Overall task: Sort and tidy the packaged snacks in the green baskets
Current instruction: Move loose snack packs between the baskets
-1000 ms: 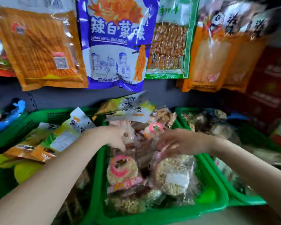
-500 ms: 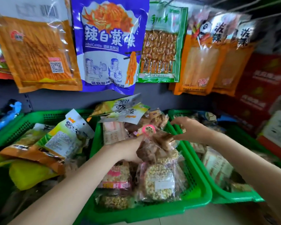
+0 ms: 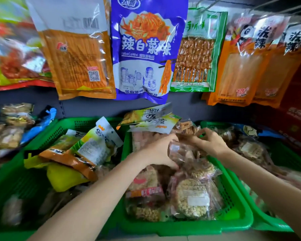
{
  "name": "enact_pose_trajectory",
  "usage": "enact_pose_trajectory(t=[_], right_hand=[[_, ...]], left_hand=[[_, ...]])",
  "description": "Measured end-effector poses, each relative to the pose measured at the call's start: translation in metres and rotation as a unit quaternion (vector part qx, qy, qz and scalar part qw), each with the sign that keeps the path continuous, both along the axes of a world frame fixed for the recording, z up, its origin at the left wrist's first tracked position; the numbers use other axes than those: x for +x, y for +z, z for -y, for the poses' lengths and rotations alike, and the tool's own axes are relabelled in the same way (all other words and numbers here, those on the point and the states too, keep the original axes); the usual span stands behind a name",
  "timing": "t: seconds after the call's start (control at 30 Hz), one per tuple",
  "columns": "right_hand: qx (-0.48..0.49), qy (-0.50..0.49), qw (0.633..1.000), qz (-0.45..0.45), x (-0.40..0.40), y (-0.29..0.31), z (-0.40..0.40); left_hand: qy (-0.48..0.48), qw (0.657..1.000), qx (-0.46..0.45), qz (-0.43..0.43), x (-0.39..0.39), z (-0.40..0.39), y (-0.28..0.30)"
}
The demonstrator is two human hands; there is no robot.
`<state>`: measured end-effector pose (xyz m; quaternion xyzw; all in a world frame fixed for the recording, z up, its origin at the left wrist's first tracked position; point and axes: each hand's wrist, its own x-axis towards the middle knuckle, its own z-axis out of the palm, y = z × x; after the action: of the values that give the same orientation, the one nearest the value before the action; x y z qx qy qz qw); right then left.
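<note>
Two bare hands work the rear half of the middle green plastic basket (image 3: 233,221), the landmark of this shop shelf, where clear-wrapped snack packs are heaped. The left hand (image 3: 156,152) curls around a clear bag of brown snack pieces (image 3: 182,153) at the centre of the basket, thumb low and fingers over the bag's top. The right hand (image 3: 209,143), just right of it, pinches the crinkled clear wrapping of a pack at the basket's back right corner; exactly which pack it grips cannot be told from this view.

In front of the hands, toward the basket's near rim, lie a round puffed-grain cake in clear film with a white label (image 3: 193,199) and a pack of pale grain snacks with a red band (image 3: 144,186). At the basket's back edge, two yellow-and-white printed pouches (image 3: 153,120) lean on the pile. Left of the middle basket, a second green basket (image 3: 71,126) holds orange-and-yellow pouches (image 3: 87,150); right of it, a third green basket (image 3: 274,225) carries more clear-wrapped snacks. Above the baskets hang large bags, a blue-and-white printed one (image 3: 146,54) among them.

The step in hand appears to be the sorting itself: picking out the brown-snack bags from the mixed heap. The next move likely calls for lifting the held bag free without dragging its neighbours, then setting it with its own kind, and the slippery film wants a firm grip.
</note>
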<state>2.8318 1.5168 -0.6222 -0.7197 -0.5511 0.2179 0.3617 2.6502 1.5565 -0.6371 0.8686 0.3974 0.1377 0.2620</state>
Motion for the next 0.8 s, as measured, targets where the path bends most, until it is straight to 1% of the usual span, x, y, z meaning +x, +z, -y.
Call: enact_pose_trajectory(t=[0.03,0.07,0.1,0.17,0.23,0.27,0.3,0.33,0.37,0.4,0.43,0.47,0.5,0.53,0.57,0.6,0.63,0.67,0.7,0.73,0.77,0.8], right_hand=[[0.003,0.011,0.992,-0.128,-0.008,0.006,-0.002],[-0.014,0.022,0.975,-0.220,-0.017,0.011,-0.004],[-0.038,0.036,0.960,-0.274,-0.028,0.014,-0.006],[-0.075,0.075,0.940,-0.324,-0.057,0.014,-0.009],[-0.079,0.131,0.928,-0.340,-0.094,0.013,-0.008],[-0.076,0.159,0.927,-0.332,-0.112,0.012,-0.008],[-0.077,0.183,0.933,-0.301,-0.131,0.011,-0.006],[-0.080,0.202,0.946,-0.239,-0.146,0.006,-0.007],[-0.076,0.222,0.960,-0.151,-0.160,0.000,-0.009],[-0.061,0.242,0.967,-0.051,-0.172,-0.006,-0.010],[-0.042,0.265,0.963,0.039,-0.182,-0.012,-0.011],[-0.027,0.287,0.951,0.114,-0.190,-0.019,-0.012],[-0.017,0.314,0.934,0.171,-0.196,-0.025,-0.012],[-0.012,0.345,0.915,0.208,-0.200,-0.029,-0.012],[-0.005,0.378,0.899,0.219,-0.203,-0.031,-0.012],[-0.008,0.407,0.890,0.204,-0.203,-0.030,-0.011],[-0.016,0.422,0.889,0.175,-0.202,-0.026,-0.011],[-0.013,0.419,0.896,0.149,-0.198,-0.020,-0.011],[0.001,0.402,0.906,0.135,-0.192,-0.015,-0.013],[0.017,0.378,0.915,0.141,-0.184,-0.010,-0.015],[0.028,0.355,0.919,0.169,-0.173,-0.005,-0.018],[0.021,0.334,0.920,0.205,-0.159,0.000,-0.021]], left_hand=[[0.030,0.998,-0.012,0.062,-0.016,0.000,0.013],[0.065,0.991,-0.026,0.113,-0.034,0.000,0.026],[0.103,0.983,-0.042,0.146,-0.054,0.000,0.037],[0.156,0.966,-0.096,0.181,-0.093,-0.001,0.052],[0.150,0.949,-0.166,0.221,-0.132,-0.005,0.058],[0.141,0.946,-0.203,0.212,-0.151,-0.006,0.058],[0.138,0.946,-0.239,0.168,-0.169,-0.006,0.058],[0.149,0.948,-0.263,0.102,-0.185,-0.006,0.055],[0.165,0.947,-0.274,0.037,-0.199,-0.006,0.052],[0.181,0.942,-0.282,-0.013,-0.213,-0.006,0.047],[0.195,0.934,-0.297,-0.048,-0.223,-0.003,0.043],[0.202,0.923,-0.316,-0.083,-0.231,0.000,0.039],[0.206,0.912,-0.331,-0.132,-0.237,0.003,0.034],[0.210,0.901,-0.332,-0.186,-0.241,0.006,0.029],[0.217,0.893,-0.321,-0.227,-0.245,0.008,0.026],[0.224,0.892,-0.311,-0.242,-0.248,0.008,0.023],[0.232,0.896,-0.298,-0.231,-0.249,0.008,0.022],[0.238,0.907,-0.274,-0.212,-0.248,0.007,0.023],[0.238,0.922,-0.232,-0.199,-0.245,0.005,0.027],[0.237,0.937,-0.176,-0.189,-0.239,0.004,0.031],[0.236,0.948,-0.121,-0.174,-0.230,0.003,0.036],[0.235,0.957,-0.086,-0.149,-0.219,0.001,0.039]])
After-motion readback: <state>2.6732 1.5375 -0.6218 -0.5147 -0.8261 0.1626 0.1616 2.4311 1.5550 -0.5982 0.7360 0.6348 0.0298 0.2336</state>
